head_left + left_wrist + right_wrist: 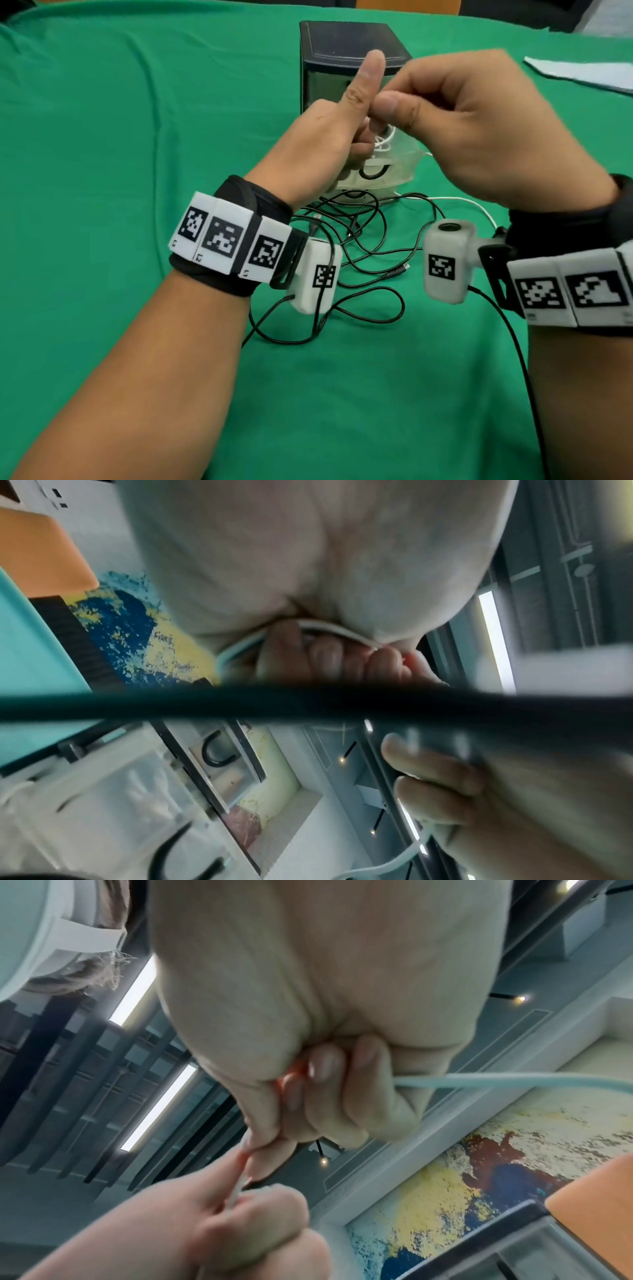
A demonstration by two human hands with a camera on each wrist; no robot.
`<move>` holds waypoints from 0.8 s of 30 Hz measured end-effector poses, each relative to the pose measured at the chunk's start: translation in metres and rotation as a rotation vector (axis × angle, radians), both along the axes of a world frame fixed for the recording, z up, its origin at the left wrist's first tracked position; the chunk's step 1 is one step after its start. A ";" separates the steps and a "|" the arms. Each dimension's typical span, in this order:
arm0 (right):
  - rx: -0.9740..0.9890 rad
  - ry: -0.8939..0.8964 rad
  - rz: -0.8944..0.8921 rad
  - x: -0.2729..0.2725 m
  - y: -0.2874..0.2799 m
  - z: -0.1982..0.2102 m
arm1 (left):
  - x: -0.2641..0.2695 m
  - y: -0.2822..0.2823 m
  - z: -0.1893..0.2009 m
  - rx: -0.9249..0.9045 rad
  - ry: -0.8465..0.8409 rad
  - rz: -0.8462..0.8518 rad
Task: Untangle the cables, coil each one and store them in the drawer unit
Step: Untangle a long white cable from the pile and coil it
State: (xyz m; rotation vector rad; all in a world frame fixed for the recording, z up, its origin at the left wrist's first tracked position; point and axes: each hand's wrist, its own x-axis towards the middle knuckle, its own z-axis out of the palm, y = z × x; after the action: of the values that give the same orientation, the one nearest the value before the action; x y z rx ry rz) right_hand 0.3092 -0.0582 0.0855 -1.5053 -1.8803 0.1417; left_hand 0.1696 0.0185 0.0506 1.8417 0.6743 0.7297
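Observation:
Both hands are raised over the table in front of the black drawer unit. My left hand grips loops of the white cable in its curled fingers, thumb pointing up. My right hand pinches the same white cable, which runs out past its curled fingers and down to the table. A clear drawer stands pulled out under the hands with a black cable piece inside. A tangled black cable lies on the green cloth below my wrists.
The green cloth covers the whole table. A white sheet lies at the far right. A black lead runs from my right wrist camera toward the near edge. A black cable crosses close before the left wrist camera.

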 end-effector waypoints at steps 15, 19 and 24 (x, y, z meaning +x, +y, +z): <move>0.027 0.260 0.111 -0.009 0.016 -0.015 | -0.005 0.001 0.004 -0.038 -0.169 -0.059; 0.030 0.325 0.164 -0.014 0.020 -0.022 | -0.006 0.002 0.006 -0.030 -0.209 -0.105; 0.109 0.410 0.183 -0.018 0.027 -0.028 | -0.002 -0.005 0.010 -0.123 -0.294 -0.228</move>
State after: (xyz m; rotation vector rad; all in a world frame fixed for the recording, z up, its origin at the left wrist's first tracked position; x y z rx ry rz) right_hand 0.2914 -0.0315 0.0577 -1.1284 -1.6584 0.3948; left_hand 0.1675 0.0135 0.0604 1.6239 0.3063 0.7692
